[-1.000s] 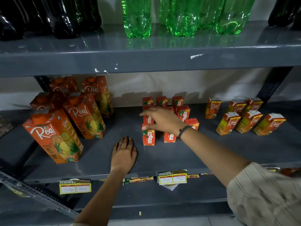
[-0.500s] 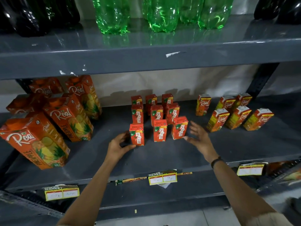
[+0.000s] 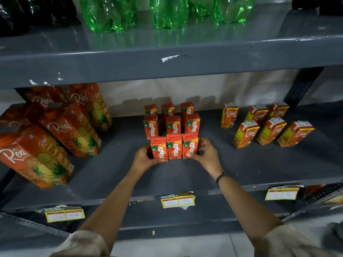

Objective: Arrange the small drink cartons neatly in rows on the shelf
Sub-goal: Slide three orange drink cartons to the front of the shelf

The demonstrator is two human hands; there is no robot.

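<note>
Several small red Maaza cartons stand in three rows of three at the middle of the grey shelf [image 3: 241, 164]. The front row [image 3: 174, 148] is pressed together, side by side. My left hand [image 3: 143, 160] cups the left end carton [image 3: 159, 148] of that row. My right hand [image 3: 205, 154] cups the right end carton [image 3: 190, 147], with a dark band on its wrist. The middle row [image 3: 173, 125] and back row [image 3: 168, 109] stand upright behind, a little looser.
Large orange Real pineapple cartons [image 3: 72, 128] crowd the shelf's left side. Several small Real cartons [image 3: 269, 127] stand at the right. Green bottles [image 3: 167, 12] and dark bottles [image 3: 27, 10] sit on the shelf above. Yellow price tags [image 3: 177, 200] hang on the front edge.
Both hands closed in from the sides onto the front row, squeezing its three cartons together. A second ago the right hand reached over the cartons while the left lay flat on the shelf.
</note>
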